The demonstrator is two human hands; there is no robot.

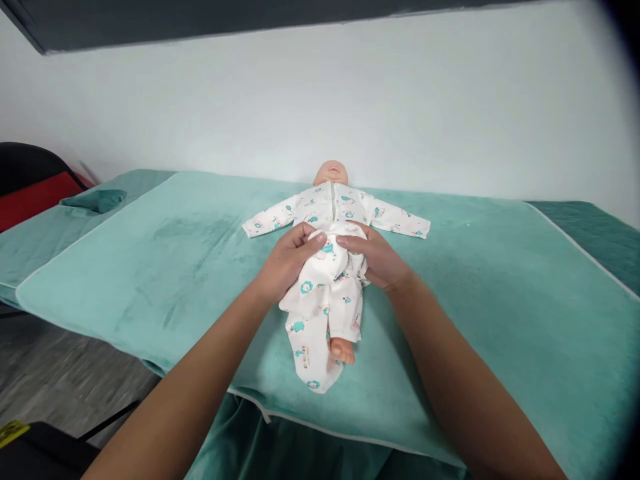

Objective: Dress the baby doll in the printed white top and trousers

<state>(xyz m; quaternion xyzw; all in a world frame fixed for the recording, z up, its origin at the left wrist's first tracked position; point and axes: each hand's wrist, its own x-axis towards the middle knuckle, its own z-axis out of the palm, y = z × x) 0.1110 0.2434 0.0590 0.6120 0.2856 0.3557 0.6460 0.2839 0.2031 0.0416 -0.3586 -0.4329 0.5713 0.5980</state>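
A baby doll (pixel 331 172) lies on its back, head toward the wall, in a white patterned long-sleeved top (pixel 315 202) with both sleeves spread sideways. Matching white pants (pixel 320 267) cover its legs, and one bare foot pokes out of the right-hand pant leg. The other foot is hidden inside the left-hand leg. My left hand (pixel 295 253) pinches the pants at the waist, thumb on top. Opposite it, my right hand (pixel 377 253) grips the waist fabric from the right side, its thumb close to the left one.
A teal padded mat (pixel 200 267) with white piping covers the bed. Behind it rises a white wall (pixel 300 107). A black and red chair (pixel 35 180) is at the far left, and a black object with a yellow label (pixel 14 432) sits at the lower left.
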